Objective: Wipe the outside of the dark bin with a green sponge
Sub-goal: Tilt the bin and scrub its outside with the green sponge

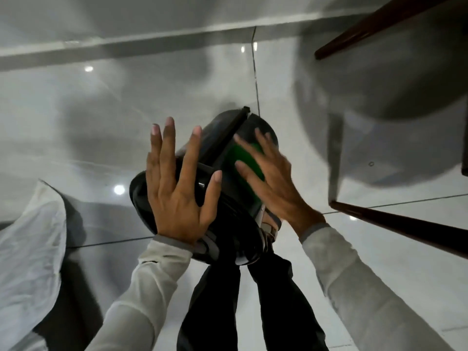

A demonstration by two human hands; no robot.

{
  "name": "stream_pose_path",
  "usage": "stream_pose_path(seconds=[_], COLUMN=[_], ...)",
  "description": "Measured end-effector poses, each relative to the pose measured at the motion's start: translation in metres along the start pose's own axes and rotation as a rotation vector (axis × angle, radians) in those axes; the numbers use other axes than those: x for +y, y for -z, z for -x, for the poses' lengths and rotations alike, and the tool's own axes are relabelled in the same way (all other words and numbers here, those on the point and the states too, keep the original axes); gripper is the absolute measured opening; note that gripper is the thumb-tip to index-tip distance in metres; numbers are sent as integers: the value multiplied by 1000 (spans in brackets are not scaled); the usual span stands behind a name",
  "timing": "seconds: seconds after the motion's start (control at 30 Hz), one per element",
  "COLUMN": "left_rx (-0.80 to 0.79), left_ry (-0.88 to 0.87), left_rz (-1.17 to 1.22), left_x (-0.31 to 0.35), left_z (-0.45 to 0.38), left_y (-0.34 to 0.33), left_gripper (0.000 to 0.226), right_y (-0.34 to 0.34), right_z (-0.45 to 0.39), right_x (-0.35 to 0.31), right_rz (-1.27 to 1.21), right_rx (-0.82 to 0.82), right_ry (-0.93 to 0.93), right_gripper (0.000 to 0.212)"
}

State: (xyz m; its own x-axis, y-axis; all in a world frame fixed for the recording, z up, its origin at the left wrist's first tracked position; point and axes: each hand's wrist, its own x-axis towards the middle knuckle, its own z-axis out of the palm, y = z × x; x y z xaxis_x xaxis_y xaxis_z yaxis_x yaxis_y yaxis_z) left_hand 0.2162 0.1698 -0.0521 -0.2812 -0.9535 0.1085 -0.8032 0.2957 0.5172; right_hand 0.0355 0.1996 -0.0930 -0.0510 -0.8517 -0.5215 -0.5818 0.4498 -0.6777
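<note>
The bin (217,158) is a smooth, glossy dark cylinder with rounded ends, tipped over so its long axis runs from the near rim up and away to the far end, above the shiny pale tiled floor (126,110). A straight dark bar (228,134) runs along its upper side. The left hand (177,188) lies flat on the bin's near side, fingers spread wide and gripping nothing. Just to its right, the right hand (268,178) presses a soft green sponge (247,160) against the bin's wall, fingers spread over it; motion blur softens this hand. Both sleeves are light grey knit. Left of the left hand lies crumpled white cloth (27,249). Right of the right hand, dark wooden legs (405,224) slant across.
</note>
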Motion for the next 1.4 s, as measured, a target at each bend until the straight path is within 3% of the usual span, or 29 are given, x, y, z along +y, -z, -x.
stream_pose_path(seconds=[0.13, 0.27, 0.33, 0.4, 0.47, 0.53, 0.67, 0.73, 0.8, 0.87, 1.03, 1.1, 1.2, 1.33, 1.4], left_rx=[7, 41, 34, 23, 3, -25, -53, -50, -44, -56, -70, -77, -87, -81, -68], left_ry=[-25, 21, 51, 78, 95, 70, 55, 51, 56, 78, 24, 9, 14, 63, 97], left_rz=[31, 23, 37, 62, 97, 111, 136, 146, 137, 123, 98, 87, 94, 114, 116], left_x=[-10, -11, -9, -10, -13, -19, -32, -34, -32, -27, -20, -20, -25, -20, -18], left_z=[27, 13, 1, -10, -17, -17, -6, -8, -15, -23, -36, -38, -39, -49, -55], left_y=[0, -3, -3, -3, -2, 0, 8, 7, 3, 2, -3, -4, -3, -5, -6], left_gripper=[60, 61, 63, 66, 69, 70, 70, 69, 69, 70, 73, 73, 72, 70, 66], right_y=[-5, 6, 7, 3, -11, -16, -10, -2, 5, 10, -15, -19, -13, 3, 7], right_z=[-54, -82, -62, -18, 24, 28, -44, -86, -113, -112, -26, -22, -64, -104, -103], right_x=[41, 27, 1, -25, -31, -21, 30, 54, 60, 42, -39, -33, 15, 68, 68], right_rz=[38, -141, -269, -331, -300, -232, -81, -170, -337, -362, -373, -368, -312, -559, -655], right_rx=[36, 66, 76, 70, 31, 33, 159, 212, 245, 238, 214, 228, 294, 340, 321], right_ry=[-199, -300, -225, -35, 183, 241, -67, -299, -410, -310, 234, 291, 70, -440, -449], right_gripper=[57, 56, 57, 54, 50, 51, 46, 45, 45, 44, 32, 29, 28, 43, 47])
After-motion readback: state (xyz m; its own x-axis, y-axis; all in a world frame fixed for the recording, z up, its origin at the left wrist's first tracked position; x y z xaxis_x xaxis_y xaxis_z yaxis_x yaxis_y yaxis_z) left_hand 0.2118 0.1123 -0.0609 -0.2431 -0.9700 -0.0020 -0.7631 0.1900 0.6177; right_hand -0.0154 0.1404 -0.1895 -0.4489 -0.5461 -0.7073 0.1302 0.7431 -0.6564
